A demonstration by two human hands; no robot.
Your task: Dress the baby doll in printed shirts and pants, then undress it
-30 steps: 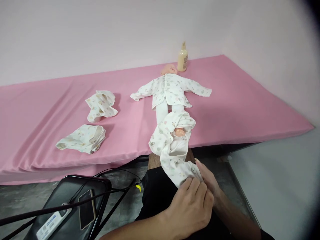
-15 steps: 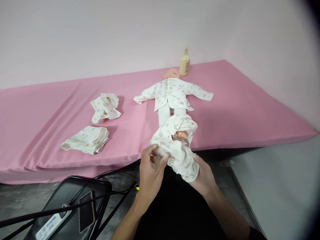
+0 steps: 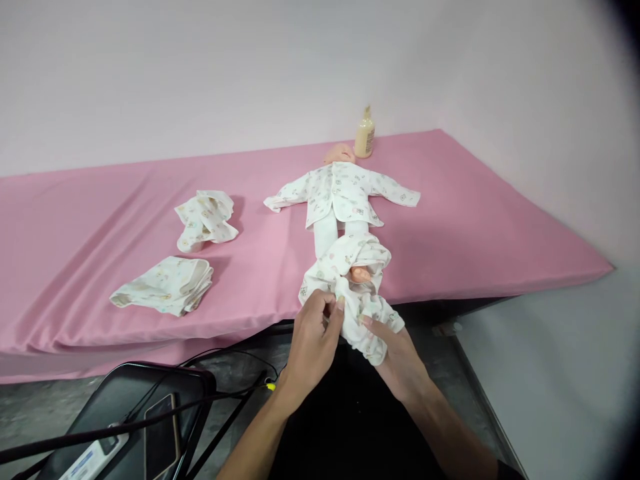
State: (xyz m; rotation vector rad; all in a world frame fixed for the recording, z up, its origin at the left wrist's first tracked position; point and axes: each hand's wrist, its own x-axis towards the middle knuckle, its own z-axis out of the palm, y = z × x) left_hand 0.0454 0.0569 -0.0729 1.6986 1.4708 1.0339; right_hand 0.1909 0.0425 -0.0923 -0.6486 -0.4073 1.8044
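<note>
Hands (image 3: pixel 311 343) (image 3: pixel 403 363) drew closer, gripping garment (image 3: pixel 361 301).

The trousers (image 3: pixel 357 300) look matt cloth (softly wrinkled), the bottle (image 3: pixel 365 141) smooth, glossy plastic.

White printed garment (image 3: pixel 354 304) — bunched up
</note>
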